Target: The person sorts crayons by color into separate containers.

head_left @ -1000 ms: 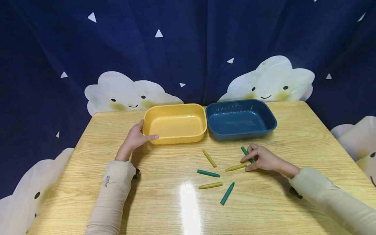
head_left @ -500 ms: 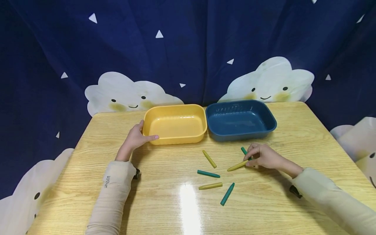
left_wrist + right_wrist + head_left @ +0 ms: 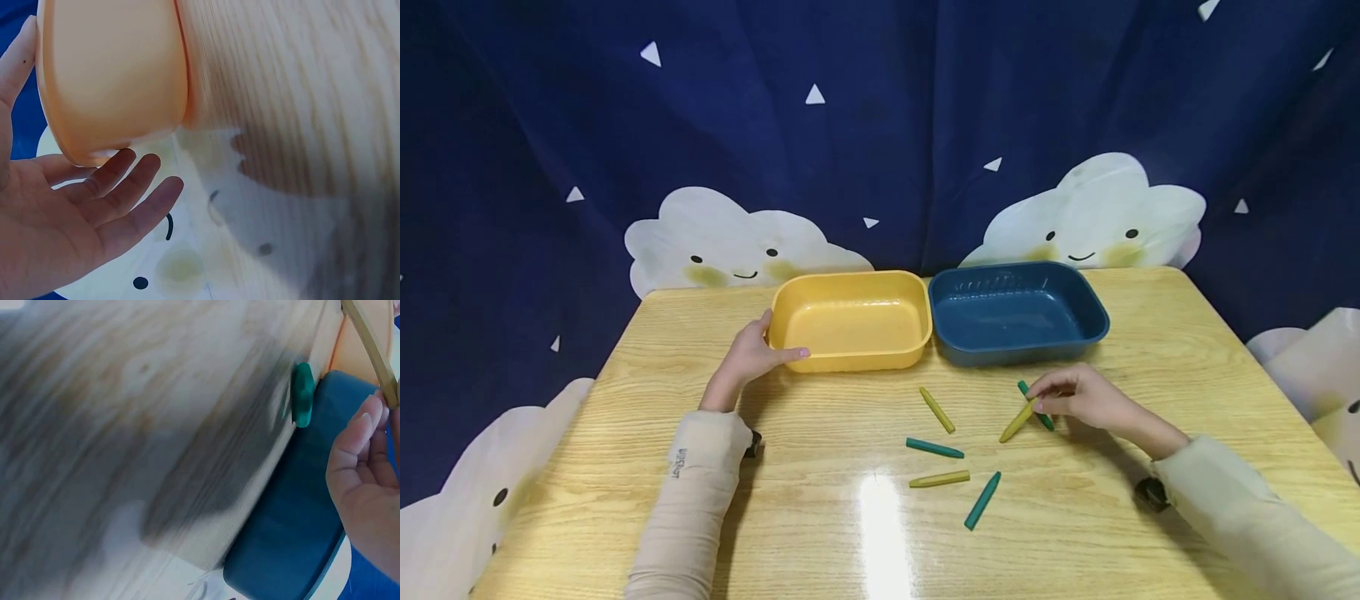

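A yellow crayon (image 3: 1018,422) slants down from the thumb and fingertips of my right hand (image 3: 1093,400), which pinches its upper end. Behind it, a green crayon (image 3: 1047,421) lies on the table, partly covered in the head view. The right wrist view also shows the held crayon (image 3: 370,347), pointing away from the fingers. My left hand (image 3: 747,358) rests against the left end of a yellow plastic bin (image 3: 850,363), its thumb along the front rim. In the left wrist view, relaxed fingers (image 3: 128,203) spread beside the bin's rounded end.
A dark blue bin (image 3: 1022,354) stands to the right of the yellow one. Nearer on the wooden table (image 3: 820,517) lie two yellow crayons, one upper (image 3: 937,409) and one lower (image 3: 940,479), and two green crayons, one left (image 3: 935,448) and one right (image 3: 982,501). A curtain (image 3: 880,125) hangs behind.
My right hand has taken the yellow crayon from the table, raised its near end and turned it steeper. The left hand keeps its place at the bin. The head view has shifted slightly.
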Motion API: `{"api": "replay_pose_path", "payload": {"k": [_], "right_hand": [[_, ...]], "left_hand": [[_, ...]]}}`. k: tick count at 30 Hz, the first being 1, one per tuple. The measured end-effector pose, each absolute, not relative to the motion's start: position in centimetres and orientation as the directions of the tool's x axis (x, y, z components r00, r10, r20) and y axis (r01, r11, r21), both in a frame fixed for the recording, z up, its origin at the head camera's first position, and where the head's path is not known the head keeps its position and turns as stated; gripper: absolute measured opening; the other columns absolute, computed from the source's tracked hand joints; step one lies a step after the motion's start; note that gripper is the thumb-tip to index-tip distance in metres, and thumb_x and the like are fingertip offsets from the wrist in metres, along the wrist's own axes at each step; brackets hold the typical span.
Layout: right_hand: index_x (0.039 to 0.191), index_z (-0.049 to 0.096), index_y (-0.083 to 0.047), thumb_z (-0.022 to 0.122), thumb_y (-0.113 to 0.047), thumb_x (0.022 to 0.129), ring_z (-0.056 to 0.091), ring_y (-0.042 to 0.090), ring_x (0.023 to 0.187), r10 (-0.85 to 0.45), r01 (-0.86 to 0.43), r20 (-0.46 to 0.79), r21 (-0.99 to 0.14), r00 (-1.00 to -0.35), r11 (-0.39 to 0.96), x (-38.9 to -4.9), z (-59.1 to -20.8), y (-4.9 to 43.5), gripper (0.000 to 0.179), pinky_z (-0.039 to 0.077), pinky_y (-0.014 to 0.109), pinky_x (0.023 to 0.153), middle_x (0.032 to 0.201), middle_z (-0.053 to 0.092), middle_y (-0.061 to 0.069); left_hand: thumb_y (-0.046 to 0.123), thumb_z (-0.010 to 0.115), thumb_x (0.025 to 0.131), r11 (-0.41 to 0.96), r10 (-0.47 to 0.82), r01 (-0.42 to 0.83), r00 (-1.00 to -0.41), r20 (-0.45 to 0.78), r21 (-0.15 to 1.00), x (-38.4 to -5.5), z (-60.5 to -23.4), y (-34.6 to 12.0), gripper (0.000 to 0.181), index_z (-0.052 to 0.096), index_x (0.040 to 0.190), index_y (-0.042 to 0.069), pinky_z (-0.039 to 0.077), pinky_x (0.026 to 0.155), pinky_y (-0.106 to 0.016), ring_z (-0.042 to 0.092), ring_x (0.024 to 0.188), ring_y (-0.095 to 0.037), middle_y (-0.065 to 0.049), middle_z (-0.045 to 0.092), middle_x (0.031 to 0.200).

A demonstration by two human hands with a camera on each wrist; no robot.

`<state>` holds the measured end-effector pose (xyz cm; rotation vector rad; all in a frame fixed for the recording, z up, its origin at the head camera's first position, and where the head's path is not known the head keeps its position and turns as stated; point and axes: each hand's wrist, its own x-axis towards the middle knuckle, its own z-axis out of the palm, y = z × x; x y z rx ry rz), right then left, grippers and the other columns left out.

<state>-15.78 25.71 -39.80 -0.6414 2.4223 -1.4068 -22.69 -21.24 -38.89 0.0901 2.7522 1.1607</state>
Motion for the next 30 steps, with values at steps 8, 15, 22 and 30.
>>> {"api": "replay_pose_path", "payload": {"k": [8,15,22,30], "right_hand": [[0.097,0.061,0.017,0.064,-0.002,0.082,0.064,0.015,0.075,-0.457,-0.207,0.019,-0.907,-0.889,0.366,-16.0,-39.7,25.5,0.024,0.054,0.032,0.065,0.087,0.067,0.010],[0.098,0.060,0.017,0.065,-0.003,0.082,0.063,0.012,0.074,-0.407,-0.159,0.006,-0.926,-0.913,0.343,-16.1,-39.0,25.1,0.026,0.054,0.031,0.066,0.083,0.067,0.005],[0.098,0.065,0.008,0.066,-0.005,0.082,0.065,0.019,0.074,-0.347,-0.115,-0.001,-0.943,-0.938,0.313,-16.6,-38.0,25.0,0.020,0.054,0.035,0.066,0.083,0.067,0.006],[0.095,0.069,-0.004,0.066,-0.008,0.083,0.064,0.014,0.074,-0.292,-0.116,0.022,-0.944,-0.956,0.309,-17.4,-36.8,24.6,0.014,0.054,0.030,0.067,0.082,0.068,-0.002]], "left_hand": [[0.038,0.076,0.073,0.689,0.105,-0.017,-0.987,-0.124,0.724,-22.6,-39.0,-21.3,0.108,0.007,0.142,-0.007,0.023,0.106,-0.046,0.021,0.132,-0.038,-0.027,0.015,0.146],[0.038,0.076,0.072,0.669,0.104,-0.022,-0.987,-0.123,0.743,-22.6,-39.2,-21.2,0.108,0.006,0.143,-0.006,0.023,0.106,-0.045,0.020,0.133,-0.036,-0.025,0.013,0.147],[0.038,0.076,0.072,0.663,0.105,-0.021,-0.987,-0.121,0.748,-22.6,-39.1,-21.2,0.108,0.007,0.143,-0.006,0.023,0.106,-0.045,0.020,0.133,-0.036,-0.025,0.014,0.147],[0.039,0.076,0.072,0.669,0.102,-0.028,-0.986,-0.130,0.743,-22.6,-39.1,-21.3,0.108,0.007,0.143,-0.006,0.024,0.106,-0.045,0.021,0.132,-0.036,-0.025,0.014,0.147]]}}
